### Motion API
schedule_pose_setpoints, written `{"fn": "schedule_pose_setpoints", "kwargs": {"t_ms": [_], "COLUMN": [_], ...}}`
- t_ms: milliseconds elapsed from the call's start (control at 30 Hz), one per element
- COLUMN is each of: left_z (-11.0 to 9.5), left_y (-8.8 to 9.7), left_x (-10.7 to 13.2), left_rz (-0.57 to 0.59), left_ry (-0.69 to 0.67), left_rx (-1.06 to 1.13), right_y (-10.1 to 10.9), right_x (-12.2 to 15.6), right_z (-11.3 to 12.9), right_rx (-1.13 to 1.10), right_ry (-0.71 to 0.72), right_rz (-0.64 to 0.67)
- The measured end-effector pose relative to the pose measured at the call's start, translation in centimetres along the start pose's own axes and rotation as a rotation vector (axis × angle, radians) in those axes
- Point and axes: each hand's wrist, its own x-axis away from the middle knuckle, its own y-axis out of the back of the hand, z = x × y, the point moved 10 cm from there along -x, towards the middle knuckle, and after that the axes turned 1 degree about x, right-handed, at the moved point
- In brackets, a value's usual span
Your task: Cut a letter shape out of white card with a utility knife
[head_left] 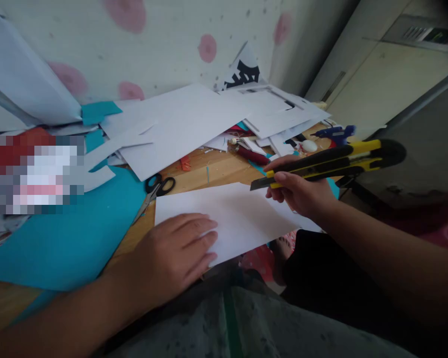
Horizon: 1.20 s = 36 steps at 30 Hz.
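Observation:
My left hand [182,243] lies flat on the near left part of a white sheet [227,214], fingers stretched out and pointing right. In my right hand [298,191] is a yellow and black utility knife [339,159], gripped between thumb and fingers. Its dark blade [259,184] sticks out to the left, over the sheet's far edge. Whether the blade touches the paper I cannot tell. The sheet's near edge reaches past the table edge. A pair of scissors [159,186] with black handles rests just beyond the sheet's left corner.
A large blue-green sheet [70,233] covers the table's left side. White boards [182,124] are piled at the back, against the patterned wall. A blue glue gun [336,133] and a red-handled tool [252,155] lie among scraps at the back right. A pale cabinet [388,64] stands to the right.

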Motion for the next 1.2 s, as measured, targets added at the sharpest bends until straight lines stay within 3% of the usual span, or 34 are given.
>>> {"fn": "schedule_pose_setpoints", "kwargs": {"t_ms": [133, 367, 733, 1033, 1200], "left_z": [-1.6, -1.5, -1.5, -1.7, -1.5], "left_y": [-1.5, -2.8, -3.6, -3.5, -3.6], "left_x": [-0.1, 0.5, 1.0, 0.5, 0.6], "left_rz": [0.118, 0.222, 0.277, 0.277, 0.284], "left_ry": [0.001, -0.015, -0.004, -0.019, -0.003], "left_rx": [-0.082, -0.202, -0.179, -0.200, -0.201], "right_y": [-3.0, -6.3, -6.6, -7.5, -6.8], "right_x": [0.3, 1.4, 1.9, 2.2, 2.4], "right_z": [-1.0, -0.6, -0.6, 0.8, 0.5], "right_rx": [0.142, 0.328, 0.586, 0.629, 0.612], "right_ry": [-0.054, 0.045, 0.042, 0.164, 0.162], "right_rz": [0.185, 0.224, 0.252, 0.241, 0.200]}}
